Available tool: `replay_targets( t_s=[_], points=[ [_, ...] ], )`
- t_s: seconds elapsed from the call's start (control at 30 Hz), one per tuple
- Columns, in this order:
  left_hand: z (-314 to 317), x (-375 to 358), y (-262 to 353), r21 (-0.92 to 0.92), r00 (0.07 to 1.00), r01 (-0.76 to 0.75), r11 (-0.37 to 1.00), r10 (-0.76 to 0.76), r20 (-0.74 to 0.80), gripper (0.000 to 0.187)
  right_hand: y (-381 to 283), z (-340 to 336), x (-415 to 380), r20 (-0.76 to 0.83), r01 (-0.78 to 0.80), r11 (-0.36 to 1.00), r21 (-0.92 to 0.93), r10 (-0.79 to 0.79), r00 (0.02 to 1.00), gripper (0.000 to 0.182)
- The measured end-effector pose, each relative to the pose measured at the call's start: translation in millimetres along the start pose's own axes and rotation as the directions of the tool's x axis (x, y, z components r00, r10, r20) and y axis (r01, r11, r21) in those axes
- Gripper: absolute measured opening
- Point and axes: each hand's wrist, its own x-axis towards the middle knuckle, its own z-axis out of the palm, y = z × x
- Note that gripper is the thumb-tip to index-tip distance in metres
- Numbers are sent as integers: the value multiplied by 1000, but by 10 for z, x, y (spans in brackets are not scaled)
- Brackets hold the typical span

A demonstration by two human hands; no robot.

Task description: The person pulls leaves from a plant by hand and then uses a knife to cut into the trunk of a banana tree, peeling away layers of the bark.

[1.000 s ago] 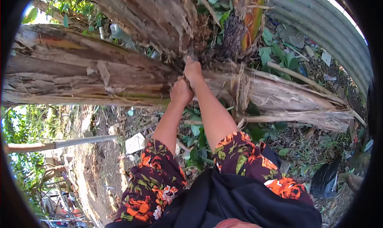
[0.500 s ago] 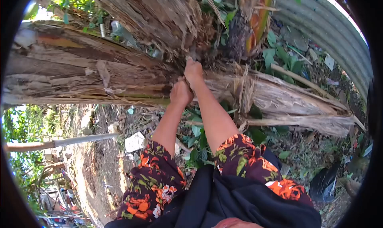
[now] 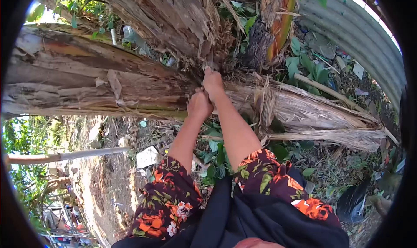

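Note:
Both hands are closed together at the spot where fibrous, banana-like trunks meet. My left hand [image 3: 200, 103] is a fist, close against and just below my right hand [image 3: 213, 82]. My right hand is wrapped round something narrow, its thumb pointing away from me. A thin greyish piece seems to stick out past that thumb, but my fingers hide most of it and its kind cannot be made out. Behind the hands runs a brown trunk [image 3: 87, 81] with peeling bark, lying across the view. Another shaggy trunk [image 3: 169, 22] slants in from the top.
Frayed dry trunk sheath [image 3: 317, 109] extends to the right. A corrugated metal sheet [image 3: 360, 39] curves along the upper right. A pole [image 3: 87, 154] juts in at left, near a white block [image 3: 147, 157]. Green leaves and litter cover the ground below.
Both hands have shifted slightly toward me, staying closed and close together. The trunks look much the same.

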Motion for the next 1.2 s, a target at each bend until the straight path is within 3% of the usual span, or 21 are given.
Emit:
replay_targets(
  t_s=[0.07,0.13,0.2,0.27,0.3,0.33,0.37,0.4,0.43,0.47,0.6,0.63,0.73,0.83,0.87,0.93,0.97,1.03,1.13,1.2],
  points=[
    [24,-76,55,-43,997,-29,999,26,-75,47,-365,-221,-204,178,-284,948,145,257,950,45],
    [59,-255,29,-74,997,-26,997,20,-74,49,-231,-232,-335,194,-300,949,100,278,941,46],
    [160,-346,-105,-81,997,-31,996,24,-76,52,94,-75,-348,318,-260,961,-95,277,907,46],
    [217,-286,-330,3,999,43,999,-43,14,44,152,71,-527,278,-261,947,-189,307,910,47],
    [182,-221,-332,-17,992,123,992,-123,32,41,353,222,-368,220,-157,943,-294,227,949,47],
    [162,14,-309,-7,995,100,995,-100,15,41,451,339,-183,155,-70,916,-396,142,978,47],
    [193,209,-318,-14,998,59,998,-60,-7,39,386,331,-124,136,14,970,-241,19,991,48],
    [281,225,-422,-24,999,51,998,-51,2,36,442,369,40,272,-294,945,-145,324,906,47],
    [180,204,-370,14,993,62,998,-64,104,39,395,332,-72,283,-374,918,-131,397,873,48],
    [176,252,-378,-5,993,61,998,-60,101,39,252,307,-69,289,-429,897,-106,441,850,48],
    [260,170,-404,27,983,133,991,-135,127,41,449,344,-53,297,-443,892,-83,447,844,49],
    [220,165,-369,24,980,165,986,-167,113,41,602,403,25,272,-385,914,-127,406,872,49],
    [302,87,-435,-10,995,96,995,-96,14,39,560,411,15,239,-289,944,-161,322,916,47],
    [368,-83,-581,-33,998,50,998,-48,51,49,430,196,-273,458,-474,880,30,410,789,37],
    [346,-205,-522,-48,997,51,998,-49,54,49,307,102,-383,452,-471,882,16,413,790,37],
    [208,-413,-383,-90,997,46,995,-51,-56,35,17,-33,-540,501,-569,822,-15,499,707,29],
    [125,-465,-296,-98,997,27,995,-34,-65,35,-86,-79,-580,512,-491,871,2,421,749,25],
    [-11,-539,-111,-196,989,134,971,-143,-32,36,-360,-213,-650,434,-451,891,45,389,812,25],
    [-199,-485,110,-241,988,-46,969,9,-155,40,-612,-338,-589,344,-384,904,188,306,888,31],
    [-348,-477,292,-219,985,-94,971,58,-164,46,-762,-502,-505,257,-354,788,504,254,932,39]
  ],
)
